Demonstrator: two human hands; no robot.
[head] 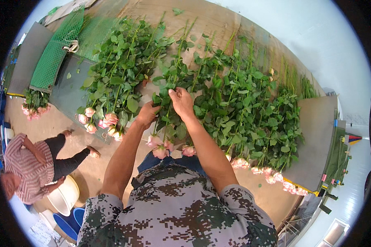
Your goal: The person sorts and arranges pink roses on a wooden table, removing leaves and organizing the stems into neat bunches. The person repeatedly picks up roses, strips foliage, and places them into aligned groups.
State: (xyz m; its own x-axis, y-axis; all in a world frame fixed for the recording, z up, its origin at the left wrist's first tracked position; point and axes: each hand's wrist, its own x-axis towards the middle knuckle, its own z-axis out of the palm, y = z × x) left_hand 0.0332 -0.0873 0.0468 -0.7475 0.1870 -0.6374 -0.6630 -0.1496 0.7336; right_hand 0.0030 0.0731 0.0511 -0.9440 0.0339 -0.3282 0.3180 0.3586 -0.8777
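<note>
Pale pink roses on long leafy stems lie across a wooden table [201,15], blooms toward me. My left hand [147,115] is closed around leafy rose stems near the middle, with pink blooms [160,151] hanging just below it. My right hand [181,102] is a little higher and to the right, thumb and fingers pinching a rose leaf on the same stems. To the left lies a group of roses [111,119] with dense leaves. A long row of roses [240,162] spreads out to the right.
Green plastic mesh [57,58] lies at the left, wrapped over a small rose bunch [35,111]. A grey board [315,142] stands at the right end. A person in a striped shirt [34,160] is at lower left, beside a white tub [65,194] and blue containers [65,225].
</note>
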